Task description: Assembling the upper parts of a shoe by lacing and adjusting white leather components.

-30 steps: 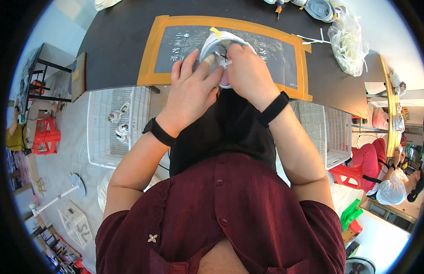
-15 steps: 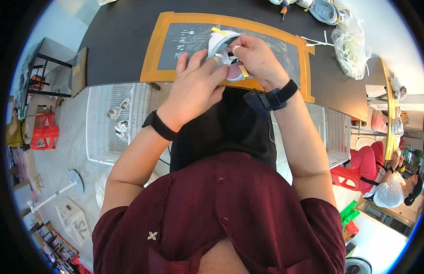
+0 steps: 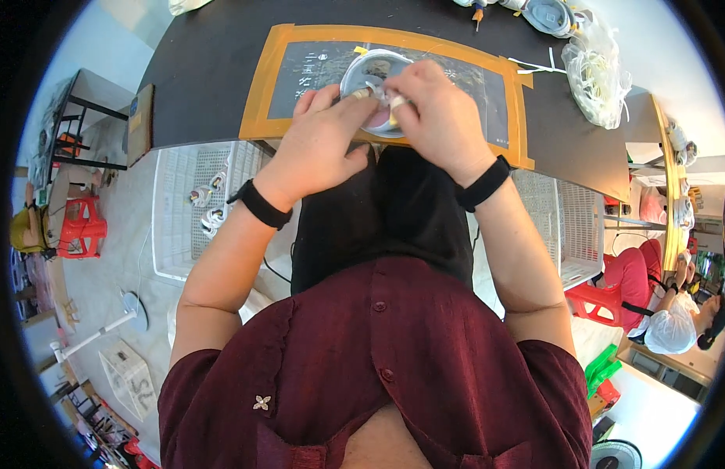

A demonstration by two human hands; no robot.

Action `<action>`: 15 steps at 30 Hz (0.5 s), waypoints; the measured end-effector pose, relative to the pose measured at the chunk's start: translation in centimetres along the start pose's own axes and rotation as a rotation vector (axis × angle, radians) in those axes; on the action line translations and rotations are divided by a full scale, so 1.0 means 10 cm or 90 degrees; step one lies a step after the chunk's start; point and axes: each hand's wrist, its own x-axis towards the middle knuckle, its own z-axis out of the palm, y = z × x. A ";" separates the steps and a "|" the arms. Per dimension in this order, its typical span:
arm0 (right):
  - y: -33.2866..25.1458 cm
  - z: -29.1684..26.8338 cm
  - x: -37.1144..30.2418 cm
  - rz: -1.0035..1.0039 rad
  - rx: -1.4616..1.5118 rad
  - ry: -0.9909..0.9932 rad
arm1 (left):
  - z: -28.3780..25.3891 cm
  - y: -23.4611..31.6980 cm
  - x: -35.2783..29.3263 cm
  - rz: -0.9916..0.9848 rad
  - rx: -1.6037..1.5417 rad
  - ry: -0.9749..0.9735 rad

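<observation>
A small white and grey shoe with a mauve part and yellow tape lies at the near edge of the taped panel. Over its left side, my left hand grips it with bent fingers, the thumb low at the table edge. My right hand is closed in a pinch above the shoe's opening, close to the left fingertips. A whitish strip shows between the two hands; whether the right fingers hold it is hidden. Light wrappings cover a finger on each hand.
Orange tape frames the clear-covered panel on the dark table. At right lies a plastic bag of white laces, with grey and white shoes behind. White crates stand below; a person sits at far right.
The shoe has turned so its rounded opening faces up and has shifted slightly left. My right hand has rolled over, with its fingers now pinched above the opening; the left stays on the shoe.
</observation>
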 end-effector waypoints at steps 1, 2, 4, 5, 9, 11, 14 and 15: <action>0.00 0.02 -0.06 0.001 0.000 0.004 | -0.02 -0.09 0.00 0.009 -0.032 -0.017; -0.01 0.04 -0.13 -0.010 -0.039 -0.041 | -0.04 -0.15 0.01 0.014 -0.064 -0.034; -0.02 0.09 -0.24 -0.022 -0.076 -0.085 | -0.10 -0.19 0.09 0.035 -0.101 -0.023; -0.03 0.10 -0.28 -0.019 -0.064 -0.066 | -0.14 -0.18 0.13 0.034 -0.117 -0.038; 0.01 0.16 -0.27 -0.021 -0.051 -0.035 | -0.21 -0.07 0.28 0.101 -0.016 0.043; 0.03 0.17 -0.27 -0.020 -0.047 -0.035 | -0.22 -0.07 0.36 0.101 0.020 0.084; 0.04 0.19 -0.29 -0.031 -0.021 -0.017 | -0.32 -0.09 0.53 0.139 0.092 0.158; 0.02 0.18 -0.29 -0.032 -0.031 -0.028 | -0.34 -0.10 0.58 0.178 0.128 0.190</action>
